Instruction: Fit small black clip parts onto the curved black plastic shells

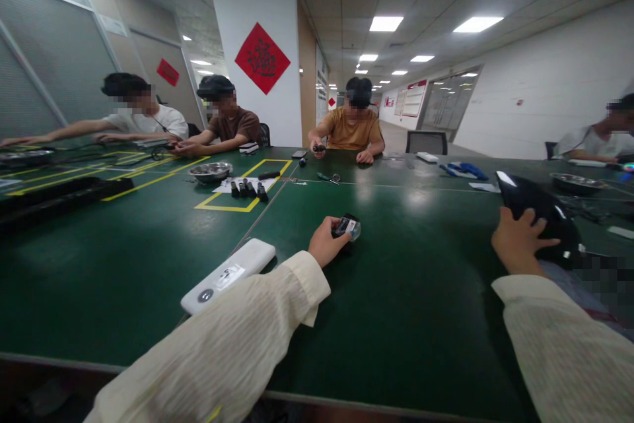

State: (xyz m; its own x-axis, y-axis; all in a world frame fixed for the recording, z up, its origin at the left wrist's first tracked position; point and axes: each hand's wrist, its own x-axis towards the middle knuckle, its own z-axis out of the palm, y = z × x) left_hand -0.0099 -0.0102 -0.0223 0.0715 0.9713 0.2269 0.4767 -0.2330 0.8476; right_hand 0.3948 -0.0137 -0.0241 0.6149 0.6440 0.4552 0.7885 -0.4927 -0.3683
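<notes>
The person's left hand [327, 241] is closed around a small dark piece [344, 224] with a clear, rounded end and a white label. It is held at or just above the green worktop [421, 278], between the near and far edges; whether it touches the surface cannot be told. The right hand [519, 241], farther toward the right edge, is spread wide over a glossy black curved shell [547, 202], fingers apart and touching it; whether it grips the shell is unclear. Both forearms, in cream sleeves, reach in over the near edge.

Beside the left forearm, toward the near edge, lies a white oblong device [232, 274] with a label and a round dark spot.

Farther out, toward the far edge, a yellow tape rectangle [222, 208] marks the surface. Four short dark parts [243, 189] stand in a row on white paper [221, 187] there, near a metal bowl [211, 179]. To the right of the tape lies a small green-handled tool [324, 177]. A blue item [463, 169] lies near the far edge, to the right.

At the far edge sits a person in a mustard shirt [351, 129], holding a dark object [319, 148]. Two people sit to the left, another to the right.
</notes>
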